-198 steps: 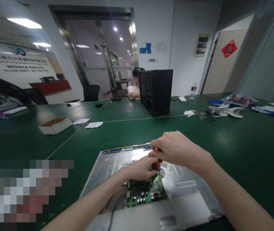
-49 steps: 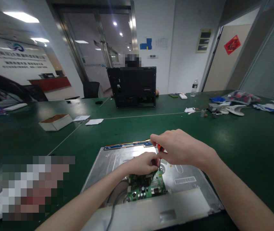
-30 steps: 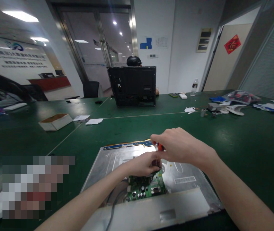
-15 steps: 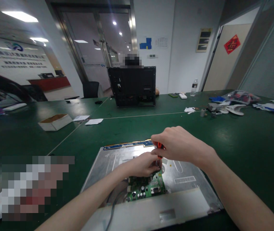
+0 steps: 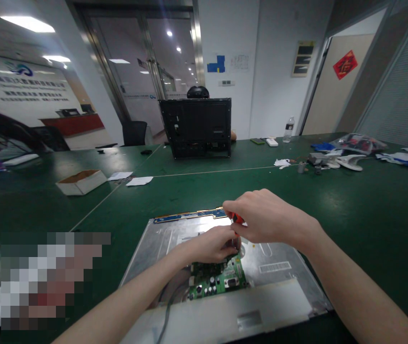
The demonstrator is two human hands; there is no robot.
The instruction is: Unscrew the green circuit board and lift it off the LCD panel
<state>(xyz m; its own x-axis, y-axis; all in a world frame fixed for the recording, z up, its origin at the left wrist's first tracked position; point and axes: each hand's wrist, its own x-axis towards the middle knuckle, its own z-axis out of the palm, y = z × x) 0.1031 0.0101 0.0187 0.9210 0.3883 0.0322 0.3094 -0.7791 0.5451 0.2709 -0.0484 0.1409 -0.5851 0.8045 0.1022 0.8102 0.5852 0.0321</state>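
Observation:
A bare metal display panel lies back side up on the table, with a green circuit board on it. My right hand is closed round the red-orange handle of a screwdriver, held upright over the board's far edge. Just below, my left hand rests over the board, its fingers curled round the screwdriver's lower part. The screwdriver's tip and what it touches are hidden behind the left fingers. Along the panel's far edge runs a narrow blue circuit strip. A grey cable trails toward me.
A black monitor stands across the green table, a person's head behind it. An open cardboard box and papers lie to the left. Loose parts, a plastic bag and a bottle are at the back right.
My right hand has shifted and turned slightly on the screwdriver's handle. My left hand and the panel stay in place.

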